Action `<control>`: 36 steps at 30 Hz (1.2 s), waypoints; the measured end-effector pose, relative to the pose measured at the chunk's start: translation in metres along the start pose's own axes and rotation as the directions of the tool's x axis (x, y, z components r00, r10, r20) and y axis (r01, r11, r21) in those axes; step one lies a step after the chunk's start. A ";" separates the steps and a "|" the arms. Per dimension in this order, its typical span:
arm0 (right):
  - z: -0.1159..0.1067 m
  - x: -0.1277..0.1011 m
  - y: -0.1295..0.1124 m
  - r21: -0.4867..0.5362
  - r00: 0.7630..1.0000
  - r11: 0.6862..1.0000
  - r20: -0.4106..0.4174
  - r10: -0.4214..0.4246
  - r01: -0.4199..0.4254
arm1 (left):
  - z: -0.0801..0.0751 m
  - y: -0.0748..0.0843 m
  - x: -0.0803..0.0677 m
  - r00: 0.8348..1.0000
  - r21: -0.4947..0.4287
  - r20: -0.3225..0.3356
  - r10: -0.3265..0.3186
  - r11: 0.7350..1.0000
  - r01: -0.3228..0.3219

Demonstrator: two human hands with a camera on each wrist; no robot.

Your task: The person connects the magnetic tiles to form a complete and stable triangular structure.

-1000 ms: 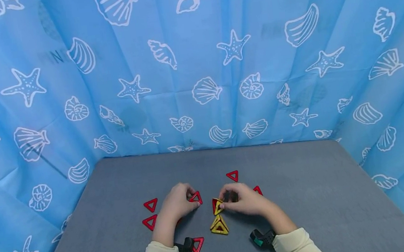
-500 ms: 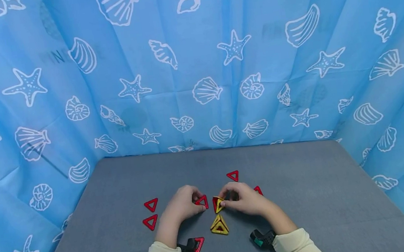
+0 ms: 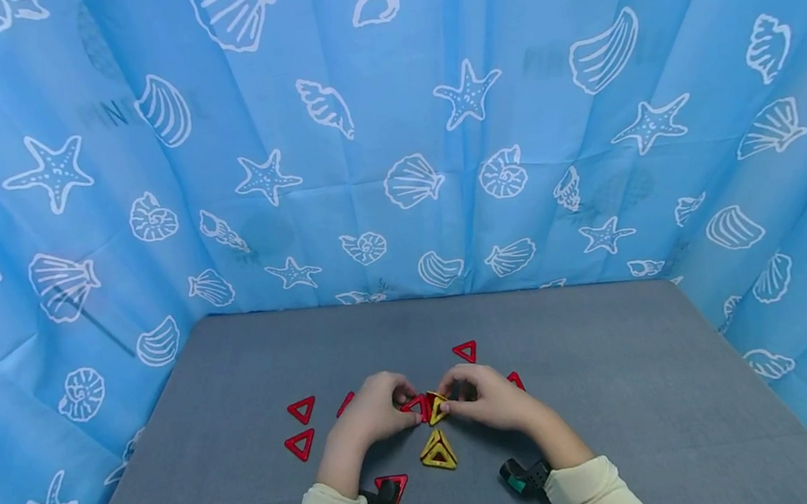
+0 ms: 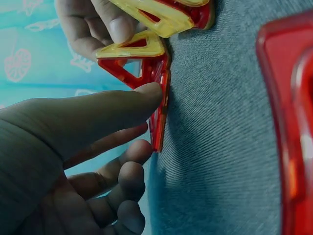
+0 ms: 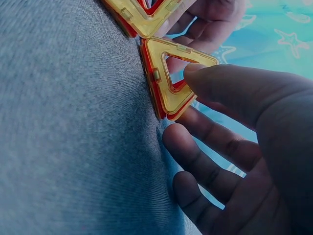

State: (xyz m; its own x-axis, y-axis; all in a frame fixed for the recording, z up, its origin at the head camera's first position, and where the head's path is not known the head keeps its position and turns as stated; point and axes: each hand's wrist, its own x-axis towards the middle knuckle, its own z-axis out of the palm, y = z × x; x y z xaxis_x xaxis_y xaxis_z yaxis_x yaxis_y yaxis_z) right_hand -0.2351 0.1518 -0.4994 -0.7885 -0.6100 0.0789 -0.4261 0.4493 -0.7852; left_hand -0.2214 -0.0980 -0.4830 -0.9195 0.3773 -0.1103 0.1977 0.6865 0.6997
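Observation:
In the head view my left hand (image 3: 370, 414) pinches a red magnetic triangle tile (image 3: 415, 406) between thumb and fingers. That tile meets the left side of a red-and-yellow tile piece (image 3: 436, 410), which my right hand (image 3: 493, 396) pinches. From the left wrist, the held red tile (image 4: 157, 127) shows nearly edge-on, close to the table, below the piece's yellow tile (image 4: 139, 48). In the right wrist view my thumb presses on the yellow tile (image 5: 160, 73), with red behind it. Toward me stands a yellow-and-red pyramid (image 3: 438, 453), whose corner is near the piece.
Several red triangle tiles lie flat: two at left (image 3: 302, 410), one by the left forearm (image 3: 346, 403), one partly under the left wrist camera (image 3: 394, 484), one farther back (image 3: 465, 352), one behind the right hand (image 3: 514, 380). A blue shell-print curtain (image 3: 397, 202) surrounds the grey table (image 3: 581, 339).
My left hand has moved right with the red tile, closing the gap to the red-and-yellow piece. A red tile behind the left forearm has come into view. My right hand stays almost still.

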 end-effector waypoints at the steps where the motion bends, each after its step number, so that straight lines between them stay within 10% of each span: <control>1: 0.000 0.000 0.000 0.000 1.000 1.000 0.000 -0.002 0.002 | 0.000 -0.001 0.000 1.000 0.002 -0.001 -0.003 1.000 0.003; 10: 0.000 0.000 0.001 -0.002 1.000 1.000 -0.001 0.008 -0.008 | -0.005 -0.005 -0.001 0.997 0.011 -0.011 -0.070 0.997 0.070; 36: 0.000 0.000 0.000 -0.013 1.000 1.000 -0.005 0.008 -0.008 | -0.005 0.007 0.001 0.996 -0.074 0.005 0.092 0.993 -0.092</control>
State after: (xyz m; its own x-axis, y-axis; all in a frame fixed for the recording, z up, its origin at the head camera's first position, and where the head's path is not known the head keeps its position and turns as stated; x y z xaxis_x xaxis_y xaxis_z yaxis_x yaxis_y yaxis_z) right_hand -0.2348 0.1519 -0.4993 -0.7940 -0.6032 0.0760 -0.4259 0.4625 -0.7776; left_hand -0.2226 -0.0955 -0.4748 -0.8956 0.4422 -0.0490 0.2553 0.6009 0.7575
